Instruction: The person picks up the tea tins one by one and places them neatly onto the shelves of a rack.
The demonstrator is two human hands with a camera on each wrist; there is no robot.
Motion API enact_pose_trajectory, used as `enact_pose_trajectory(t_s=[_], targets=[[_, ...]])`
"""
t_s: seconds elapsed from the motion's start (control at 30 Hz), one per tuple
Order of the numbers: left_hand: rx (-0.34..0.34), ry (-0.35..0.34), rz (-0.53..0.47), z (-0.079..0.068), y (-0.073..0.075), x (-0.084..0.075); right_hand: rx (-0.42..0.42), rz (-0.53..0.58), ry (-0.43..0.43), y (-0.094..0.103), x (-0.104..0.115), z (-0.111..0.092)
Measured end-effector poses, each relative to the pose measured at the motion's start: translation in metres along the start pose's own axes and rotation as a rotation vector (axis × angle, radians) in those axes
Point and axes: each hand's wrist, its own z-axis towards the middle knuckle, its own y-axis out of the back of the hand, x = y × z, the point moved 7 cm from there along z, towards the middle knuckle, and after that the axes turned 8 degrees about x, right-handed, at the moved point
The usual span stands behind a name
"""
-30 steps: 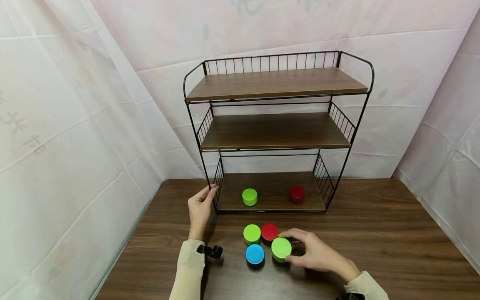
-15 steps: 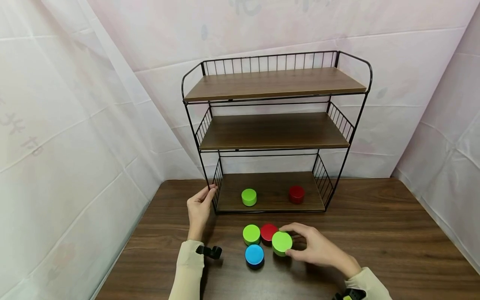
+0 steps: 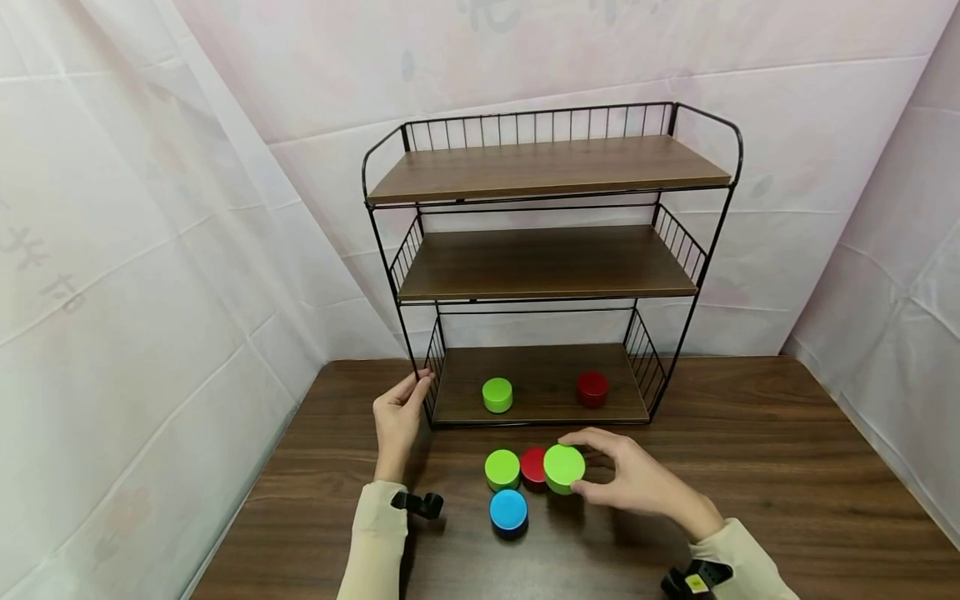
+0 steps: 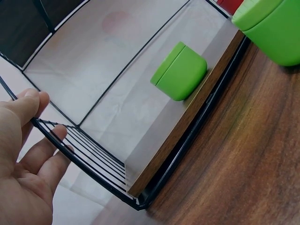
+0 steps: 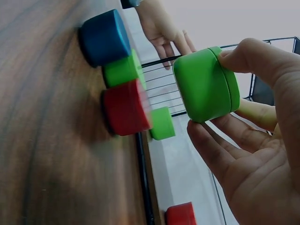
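In my right hand (image 3: pixel 630 477) I hold a green round lidded container (image 5: pixel 204 86), thumb on one side and fingers on the other, raised off the table. My left hand (image 3: pixel 397 417) grips the lower left upright of the black wire shelf rack (image 4: pixel 93 176), thumb and fingers around the rod. Near the held container, a red container (image 3: pixel 533 467), a second green container (image 3: pixel 502 470) and a blue one (image 3: pixel 509 511) stand grouped on the table. On the rack's bottom shelf are one green container (image 3: pixel 497 395) at left and one red container (image 3: pixel 592 389) at right.
The rack's middle shelf (image 3: pixel 547 262) and top shelf (image 3: pixel 547 167) are brown boards with wire rails. Its uprights frame the front opening. White cloth (image 3: pixel 187 250) hangs behind and on both sides of the brown wooden table (image 3: pixel 750 467).
My right hand has lifted the green container off the table and moved it forward, so it now partly covers the red one. My left hand stays on the rack.
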Motion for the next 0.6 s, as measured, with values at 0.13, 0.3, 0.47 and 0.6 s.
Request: enact_pose_trajectory(t_s=[0.13,0.3,0.47,0.6], targets=[[0.002,0.004,0.0,0.0,0.001,0.0,-0.006,-0.01,0.01,0.006,0.005,0.004],[-0.001,0.008,0.004,0.0,0.001,0.0,-0.022,-0.051,0.027,0.014,0.013,0.01],[-0.005,0.012,0.005,0.001,0.001,0.001,-0.034,-0.089,0.031,0.023,0.017,0.014],[-0.009,0.017,0.008,0.001,0.001,0.002,-0.04,-0.1,0.031,0.031,0.02,0.017]])
